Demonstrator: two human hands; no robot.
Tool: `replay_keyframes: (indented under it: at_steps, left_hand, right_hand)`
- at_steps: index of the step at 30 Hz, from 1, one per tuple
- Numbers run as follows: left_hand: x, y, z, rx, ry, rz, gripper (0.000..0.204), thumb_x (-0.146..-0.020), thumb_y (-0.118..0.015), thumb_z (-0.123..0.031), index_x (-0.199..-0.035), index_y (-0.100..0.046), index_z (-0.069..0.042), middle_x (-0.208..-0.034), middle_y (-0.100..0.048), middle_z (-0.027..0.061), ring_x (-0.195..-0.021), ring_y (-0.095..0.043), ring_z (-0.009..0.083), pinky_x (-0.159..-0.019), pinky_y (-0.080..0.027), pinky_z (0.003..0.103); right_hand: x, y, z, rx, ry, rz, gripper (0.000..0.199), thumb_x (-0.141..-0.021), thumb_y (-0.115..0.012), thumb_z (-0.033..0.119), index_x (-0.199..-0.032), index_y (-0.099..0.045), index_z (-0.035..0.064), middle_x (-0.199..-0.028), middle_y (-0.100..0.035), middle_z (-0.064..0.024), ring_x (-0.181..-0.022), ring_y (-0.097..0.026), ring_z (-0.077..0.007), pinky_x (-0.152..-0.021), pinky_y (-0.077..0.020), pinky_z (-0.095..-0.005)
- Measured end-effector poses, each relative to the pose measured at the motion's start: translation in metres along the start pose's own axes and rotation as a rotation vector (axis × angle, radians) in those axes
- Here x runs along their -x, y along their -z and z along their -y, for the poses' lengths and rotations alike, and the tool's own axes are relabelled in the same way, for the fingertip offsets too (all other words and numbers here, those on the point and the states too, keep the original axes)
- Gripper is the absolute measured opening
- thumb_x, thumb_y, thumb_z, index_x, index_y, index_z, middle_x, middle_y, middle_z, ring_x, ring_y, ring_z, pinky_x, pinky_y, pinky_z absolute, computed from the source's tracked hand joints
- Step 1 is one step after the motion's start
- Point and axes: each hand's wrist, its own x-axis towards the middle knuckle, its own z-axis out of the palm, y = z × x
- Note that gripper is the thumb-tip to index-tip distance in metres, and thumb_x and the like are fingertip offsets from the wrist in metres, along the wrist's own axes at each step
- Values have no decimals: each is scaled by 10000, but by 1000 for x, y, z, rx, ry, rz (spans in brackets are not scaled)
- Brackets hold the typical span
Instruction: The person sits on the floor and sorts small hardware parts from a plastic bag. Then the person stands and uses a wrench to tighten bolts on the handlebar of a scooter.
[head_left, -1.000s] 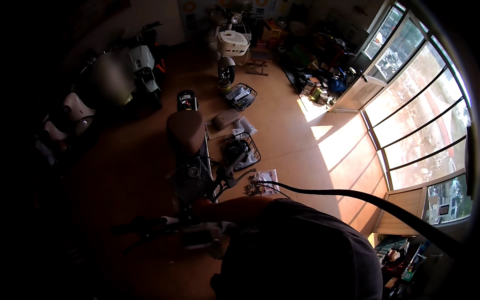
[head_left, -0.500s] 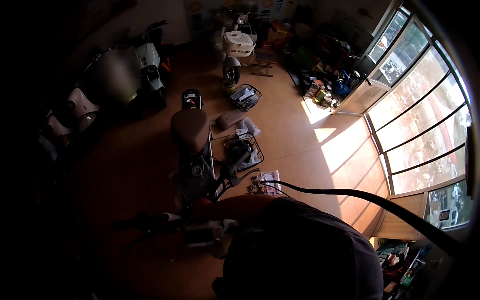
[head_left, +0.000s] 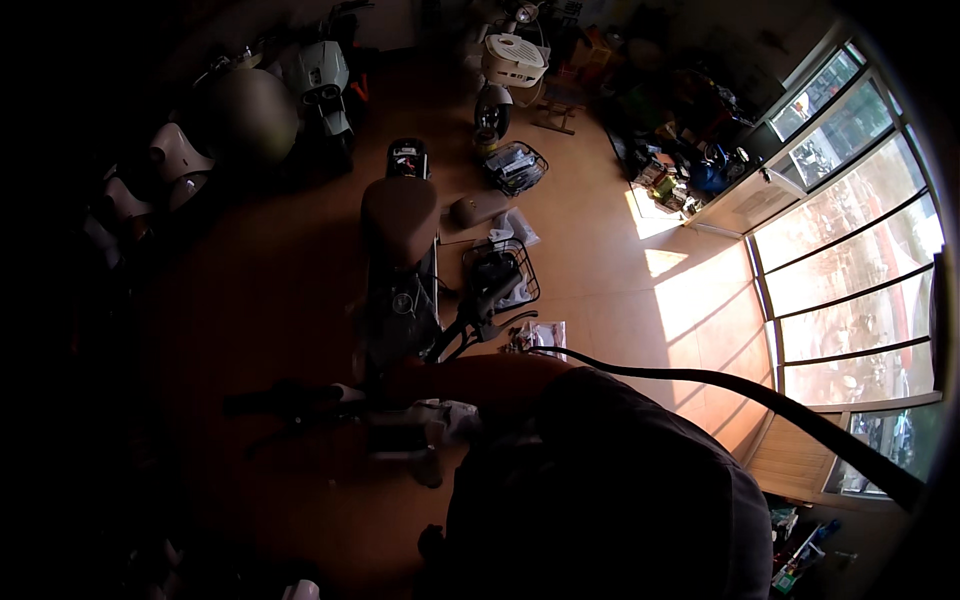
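Observation:
Below me stands a partly stripped electric scooter with a brown seat point(head_left: 400, 215). Its right handlebar grip point(head_left: 492, 293) and brake lever point up and to the right, and its left handlebar point(head_left: 290, 405) lies in shadow. From the dark sleeve point(head_left: 620, 450), my right forearm point(head_left: 500, 376) reaches left across the scooter's front. My right hand point(head_left: 405, 378) is at the steering column between the handlebars, its fingers lost in the dark. Just nearer is a blurred dark box-shaped part point(head_left: 397, 440) beside pale wrapping point(head_left: 447, 414). My left hand cannot be made out.
A black wire basket point(head_left: 537, 275), a brown cover point(head_left: 478, 209) and a second basket point(head_left: 542, 165) of parts lie right of the scooter. A black cable point(head_left: 700, 376) crosses the view. More scooters point(head_left: 322, 75) stand far left; a glass door point(head_left: 850, 280) is at right.
My view has shifted, so the room sits higher and slightly further right in the picture. My right forearm still reaches to the steering column.

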Motion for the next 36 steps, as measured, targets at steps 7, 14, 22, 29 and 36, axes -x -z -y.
replay_keyframes:
  at_steps: [7,14,22,29,36]
  left_hand:
    - [6,9,5,16,8,-17,304,-942,-597,-273,-1009,-716,-1,-878,-658,179,-863,-648,317,-719,-502,426]
    - [1,-10,-7,-59,1,18,315,-937,-603,-284,-1010,-719,-1,-899,-671,189,-893,-660,331,-742,-509,433]
    - [5,-83,-30,-216,-37,94,328,-931,-611,-297,-1012,-722,0,-922,-685,199,-927,-674,346,-769,-518,442]
    - [30,-165,1,-501,-106,113,340,-926,-617,-309,-1014,-726,1,-943,-698,209,-956,-686,360,-792,-526,449]
    - [11,-257,37,-1513,-672,234,352,-921,-624,-320,-1015,-729,2,-963,-711,218,-986,-698,373,-815,-534,456]
  right_hand:
    - [36,15,24,-127,-93,-171,357,-996,-555,348,-1143,-739,80,-1127,-730,-123,-1048,-715,-302,-802,-592,-451]
    - [69,-29,25,-582,-108,-507,492,-958,-615,283,-1393,-525,71,-1253,-657,-164,-1087,-688,-347,-865,-585,-461]
    - [160,-190,-24,-315,-61,-140,425,-984,-596,293,-1357,-564,91,-1226,-660,-169,-1132,-657,-368,-905,-573,-469]
    - [322,-305,-111,-428,-304,-166,425,-959,-631,372,-1223,-618,40,-1148,-685,-231,-1060,-688,-404,-888,-555,-497]
    - [492,-394,-139,-702,-555,-489,374,-938,-652,376,-1116,-668,48,-1087,-710,-213,-1049,-680,-410,-872,-544,-514]
